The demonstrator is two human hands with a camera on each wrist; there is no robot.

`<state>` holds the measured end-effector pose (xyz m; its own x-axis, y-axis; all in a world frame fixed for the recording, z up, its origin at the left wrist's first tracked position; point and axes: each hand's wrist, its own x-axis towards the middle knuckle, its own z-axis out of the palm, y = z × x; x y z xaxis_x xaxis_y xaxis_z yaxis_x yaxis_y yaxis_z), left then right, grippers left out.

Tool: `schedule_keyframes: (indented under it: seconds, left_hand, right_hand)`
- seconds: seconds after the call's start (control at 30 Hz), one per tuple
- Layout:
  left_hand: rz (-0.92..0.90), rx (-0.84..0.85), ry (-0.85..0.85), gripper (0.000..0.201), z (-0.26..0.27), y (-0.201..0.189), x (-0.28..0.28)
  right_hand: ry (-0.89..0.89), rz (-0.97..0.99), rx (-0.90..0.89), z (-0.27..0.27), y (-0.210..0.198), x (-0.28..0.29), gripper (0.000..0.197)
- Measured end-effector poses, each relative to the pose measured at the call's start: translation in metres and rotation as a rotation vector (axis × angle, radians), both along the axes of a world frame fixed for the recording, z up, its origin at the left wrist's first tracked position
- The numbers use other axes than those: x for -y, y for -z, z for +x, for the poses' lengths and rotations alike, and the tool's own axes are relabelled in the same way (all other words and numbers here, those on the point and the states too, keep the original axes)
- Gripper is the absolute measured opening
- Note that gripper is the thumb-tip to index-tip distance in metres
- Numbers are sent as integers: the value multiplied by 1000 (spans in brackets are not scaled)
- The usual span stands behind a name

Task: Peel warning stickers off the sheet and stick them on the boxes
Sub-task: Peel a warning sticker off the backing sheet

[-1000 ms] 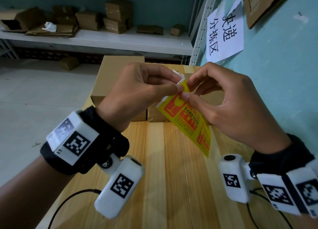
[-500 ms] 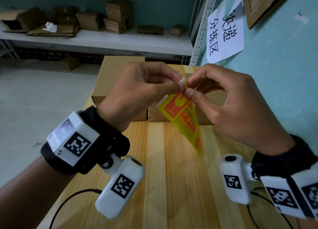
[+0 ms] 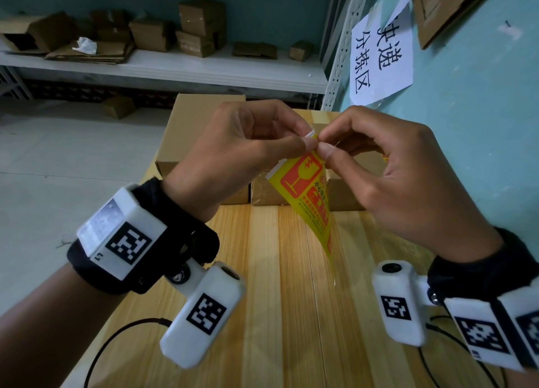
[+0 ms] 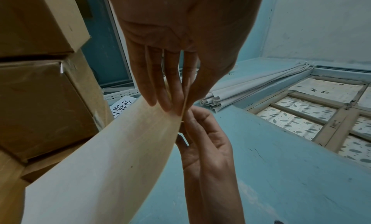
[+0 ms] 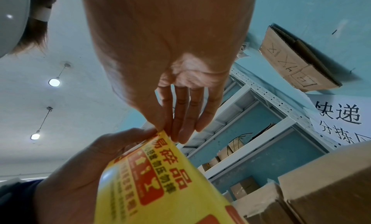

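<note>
Item: left hand (image 3: 233, 151), thumb and fingers pinching the top corner of the sticker sheet (image 3: 306, 195), white backing edge showing at the fingertips. Item: right hand (image 3: 388, 177), thumb and forefinger nipped on the same corner from the opposite side, remaining fingers loosely curled; whether a sticker edge has lifted cannot be told. Item: sticker sheet, yellow with red fragile-goods print, held in the air above the wooden table (image 3: 280, 314), hanging down from the 2 hands; plain pale back visible in the left wrist view (image 4: 112, 160). Item: cardboard boxes (image 3: 201, 131), on the table behind the sheet, none seen labelled. Step judged: starting the peel, corner separation. Next move calls for a fingernail under the sticker edge, then a steady pull away from the backing.
</note>
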<state>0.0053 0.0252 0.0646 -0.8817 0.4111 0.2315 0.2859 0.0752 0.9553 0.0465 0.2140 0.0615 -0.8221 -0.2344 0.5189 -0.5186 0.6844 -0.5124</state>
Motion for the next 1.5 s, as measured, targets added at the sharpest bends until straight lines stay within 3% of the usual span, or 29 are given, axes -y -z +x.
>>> schedule_keyframes:
  seconds: [0.77, 0.87, 1.03, 1.13, 1.2, 1.33, 1.5]
  left_hand:
    - [11, -13, 26, 11, -1, 0, -1]
    - [-5, -21, 27, 12, -2, 0, 1]
    - [21, -50, 44, 13, -2, -2, 3]
    - [15, -56, 40, 15, -2, -2, 3]
    - [1, -56, 28, 15, -2, -2, 2]
    - [-43, -33, 10, 11, -2, -1, 1]
    - [-88, -5, 24, 10, -1, 1, -1]
  right_hand:
    - [-8, 14, -6, 2, -3, -1, 8]
    - [-5, 11, 21, 3, -4, -2, 18]
    - [61, 14, 57, -1, -1, -9, 58]
    - [97, -39, 89, -4, 2, -10, 73]
    - [99, -90, 82, -5, 3, -11, 66]
    - [66, -185, 44, -6, 0, -14, 31]
    - [74, -178, 14, -6, 0, -14, 25]
